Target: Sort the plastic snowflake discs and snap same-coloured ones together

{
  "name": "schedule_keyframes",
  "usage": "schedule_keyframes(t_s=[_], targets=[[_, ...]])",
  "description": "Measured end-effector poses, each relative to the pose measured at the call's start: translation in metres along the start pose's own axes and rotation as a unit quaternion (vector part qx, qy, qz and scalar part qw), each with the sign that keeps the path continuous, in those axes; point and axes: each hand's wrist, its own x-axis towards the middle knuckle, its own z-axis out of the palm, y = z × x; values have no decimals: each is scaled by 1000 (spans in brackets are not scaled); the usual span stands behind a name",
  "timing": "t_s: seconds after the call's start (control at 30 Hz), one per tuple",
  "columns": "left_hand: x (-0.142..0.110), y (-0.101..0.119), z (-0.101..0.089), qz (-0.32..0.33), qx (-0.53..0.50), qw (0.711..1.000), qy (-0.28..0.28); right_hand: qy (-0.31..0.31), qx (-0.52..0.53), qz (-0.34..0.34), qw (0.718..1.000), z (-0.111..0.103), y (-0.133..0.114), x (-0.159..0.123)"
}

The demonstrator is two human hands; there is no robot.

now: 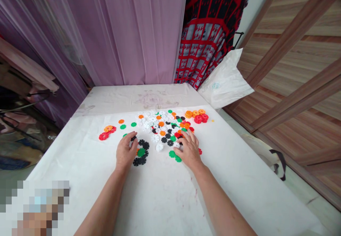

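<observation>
My left hand (126, 151) pinches a black snowflake disc (133, 138) between thumb and fingers. Beside it lies a cluster of black snowflake discs (144, 144), with a green disc (141, 153) on top and a bit of orange showing under it. My right hand (188, 149) curls over the near right side of the mixed pile, thumb and forefinger around a white snowflake disc (177, 144). Its fingers partly cover red, orange and black discs. Near its thumb are green discs (172, 154). White snowflake discs (149, 121) make up much of the pile between and beyond my hands.
Red discs (103, 136) with orange ones lie at the left; another red disc group (201, 118) with orange ones is at the back right. A white sheet (87, 150) covers the table. A white bag (226, 78) stands beyond its right edge, near wooden doors (293, 69).
</observation>
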Motion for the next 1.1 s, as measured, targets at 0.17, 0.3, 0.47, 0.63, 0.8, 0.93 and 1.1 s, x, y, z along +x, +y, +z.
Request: schedule_keyframes(t_s=[0.17,0.3,0.47,0.63,0.8,0.93,1.1], targets=[[-1,-1,1,-3,2,1000,-4,39,-9,-37,999,-5,-4,1],[-1,0,1,-7,7,1000,-9,76,33,-30,996,-3,-17,5],[-1,0,1,-5,14,1000,-10,31,105,-68,992,8,-44,12],[-1,-1,2,1,15,1000,-13,11,119,-65,991,12,-54,17],[-1,-1,3,-2,15,1000,-15,6,114,-66,991,12,-54,18],[-2,-1,3,-1,17,1000,-13,3,112,-68,991,13,-55,18],[-2,0,2,1,15,1000,-12,13,118,-72,990,11,-50,16]])
